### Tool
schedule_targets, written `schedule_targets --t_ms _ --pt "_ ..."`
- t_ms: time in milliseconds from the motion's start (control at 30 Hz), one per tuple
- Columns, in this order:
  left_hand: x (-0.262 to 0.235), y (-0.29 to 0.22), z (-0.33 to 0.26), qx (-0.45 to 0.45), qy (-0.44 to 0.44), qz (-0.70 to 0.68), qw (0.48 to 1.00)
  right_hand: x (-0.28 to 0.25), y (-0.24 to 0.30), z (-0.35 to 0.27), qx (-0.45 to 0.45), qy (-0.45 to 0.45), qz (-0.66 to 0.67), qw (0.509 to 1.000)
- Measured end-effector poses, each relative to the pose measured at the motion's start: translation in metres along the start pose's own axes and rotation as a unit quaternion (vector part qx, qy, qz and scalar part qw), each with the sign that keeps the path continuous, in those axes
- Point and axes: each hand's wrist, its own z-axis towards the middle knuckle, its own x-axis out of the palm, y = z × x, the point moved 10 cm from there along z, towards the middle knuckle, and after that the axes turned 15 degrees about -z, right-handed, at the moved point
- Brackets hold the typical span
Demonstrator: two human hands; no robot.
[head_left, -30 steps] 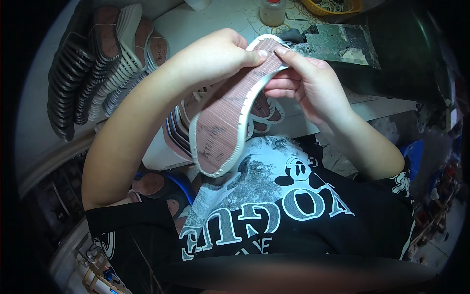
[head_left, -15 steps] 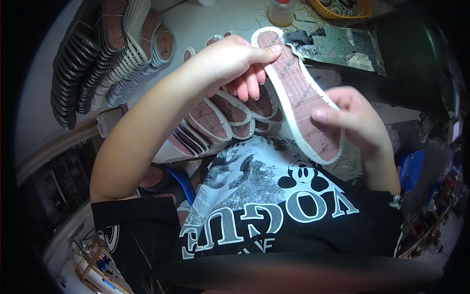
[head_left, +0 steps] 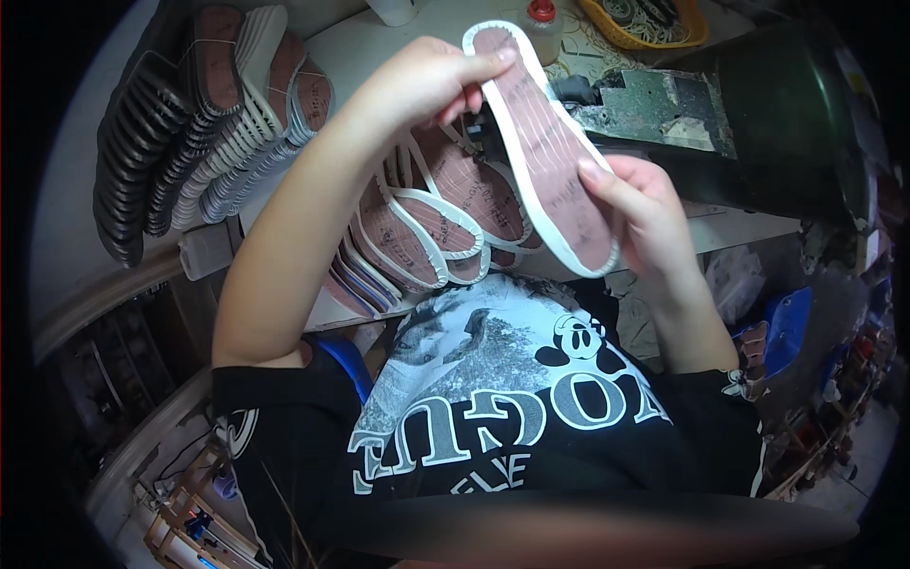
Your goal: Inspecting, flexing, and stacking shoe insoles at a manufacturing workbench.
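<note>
Between my two hands a long shoe insole (head_left: pixel 550 152) with a brownish-pink face and a white wrapped edge is held up at a slant. My left hand (head_left: pixel 431 81) grips its narrower far end, thumb on the pink face and fingers behind. Lower down, my right hand (head_left: pixel 640 204) pinches the right edge of the wider near end, its thumb over the rim. Beyond the insole, close to its right side, is the dark head of a green machine (head_left: pixel 654 109), its paint worn. Below my left wrist lie several similar white-edged insoles (head_left: pixel 403 237), overlapping on the table.
Bundles of black insoles (head_left: pixel 133 161) and white insoles (head_left: pixel 232 114), tied with string, stand at the far left. A red-capped bottle (head_left: pixel 542 33) and a yellow basket (head_left: pixel 645 40) of stringy scraps are at the back. A blue bin (head_left: pixel 785 332) sits low on the right.
Both hands have carried the insole up and slightly left, away from my body. The right hand has shifted left with it; both keep hold.
</note>
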Motion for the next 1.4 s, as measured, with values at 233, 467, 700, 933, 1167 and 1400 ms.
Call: schedule_targets --t_ms 233,467,700,933,1167,1400 --pt "-0.006 -0.002 -0.056 0.155 -0.056 -0.364 0.917 0.063 0.007 -0.012 -0.068 0.052 -0.034 0.996" --pt "0.004 0.0 -0.115 0.291 -0.131 -0.301 0.899 0.061 0.063 -0.03 -0.259 -0.042 -0.324 0.909" --pt "0.05 -0.022 -0.158 0.427 -0.118 -0.008 0.897 0.07 0.096 -0.066 -0.391 -0.082 -0.455 0.796" --pt "0.078 -0.017 -0.183 0.475 -0.114 0.078 0.869 0.088 0.095 -0.074 -0.374 0.052 -0.187 0.907" --pt "0.038 0.03 -0.144 0.24 0.058 -0.539 0.805 0.08 0.076 -0.06 -0.329 0.078 -0.049 0.94" --pt "-0.002 0.077 -0.118 0.188 -0.033 -0.707 0.681 0.108 0.036 -0.085 -0.401 0.198 -0.062 0.892"
